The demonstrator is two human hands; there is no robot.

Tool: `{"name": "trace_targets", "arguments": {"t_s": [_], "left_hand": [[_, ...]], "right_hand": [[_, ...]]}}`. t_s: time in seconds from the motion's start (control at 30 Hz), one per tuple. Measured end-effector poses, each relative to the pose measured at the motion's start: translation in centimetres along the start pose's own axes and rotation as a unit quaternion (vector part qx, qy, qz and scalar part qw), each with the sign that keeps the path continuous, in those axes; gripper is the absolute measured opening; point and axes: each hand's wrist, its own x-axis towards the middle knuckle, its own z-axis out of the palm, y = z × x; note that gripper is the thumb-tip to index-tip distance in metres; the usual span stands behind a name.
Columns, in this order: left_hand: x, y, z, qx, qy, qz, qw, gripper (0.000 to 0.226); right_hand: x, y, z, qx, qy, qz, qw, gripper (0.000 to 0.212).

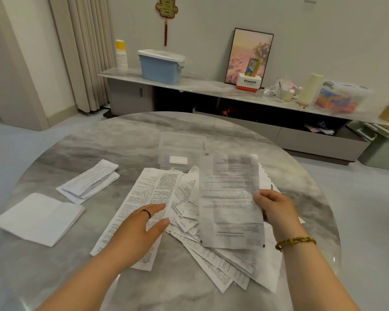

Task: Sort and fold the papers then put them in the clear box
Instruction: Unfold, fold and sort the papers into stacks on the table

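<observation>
**Sorting step: one sheet lifted clear of the pile**

Nearest the viewer, both forearms reach in over the near edge of the marble table (99, 142). The left hand (144, 223) lies flat, fingers straight and together, pressing on the large printed sheet (139, 209). The right hand (276, 209) pinches the held sheet (229, 198) at its right edge, thumb in front, and holds it upright above the loose pile (211, 261).

Position of the task items: the clear box (182, 151) stands just behind the pile, towards the middle of the table. A folded stack (90, 182) and a blank folded sheet (38, 218) lie well apart on the left.

Recommended procedure, as judged from here:
- Keep the flat hand bearing down, so the fanned pile does not slide as sheets come off.
- Read the held sheet, decide its group, then lay it flat before folding; a crease made in the air is likely to run crooked.
- Match the fold to the stack on the left, so that each bundle fits the box.

Legible writing: "Panasonic" shows on a red and white carton (249, 83) on the sideboard behind. The print on every paper is too small or blurred to read. The white label (178, 160) on the box shows no readable text
</observation>
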Motion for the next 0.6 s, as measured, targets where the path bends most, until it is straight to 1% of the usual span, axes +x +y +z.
{"name": "trace_targets", "arguments": {"t_s": [0.1,0.17,0.23,0.3,0.47,0.6], "left_hand": [[-0.4,0.8,-0.5,-0.114,0.025,-0.026,0.993,0.041],[-0.2,1.1,-1.0,-0.189,0.030,-0.057,0.980,0.038],[0.2,1.0,-1.6,-0.256,0.026,-0.085,0.963,0.033],[0.5,0.8,-2.3,-0.302,0.013,-0.098,0.948,0.022],[0.6,0.1,-3.4,-0.322,0.021,-0.109,0.940,0.016],[0.8,-0.6,-4.2,-0.340,0.014,-0.111,0.934,0.013]], "right_hand": [[-1.4,-1.1,1.6,0.057,-0.068,0.001,0.996,0.018],[-1.9,-1.3,2.6,0.081,-0.112,0.017,0.990,0.017],[-2.3,-1.1,3.6,0.088,-0.146,0.032,0.985,0.016],[-2.6,-1.0,4.3,0.074,-0.172,0.032,0.982,0.016],[-2.6,-0.6,6.1,0.049,-0.216,0.046,0.974,0.011],[-2.8,-0.3,6.7,-0.003,-0.288,0.061,0.956,0.012]]}}
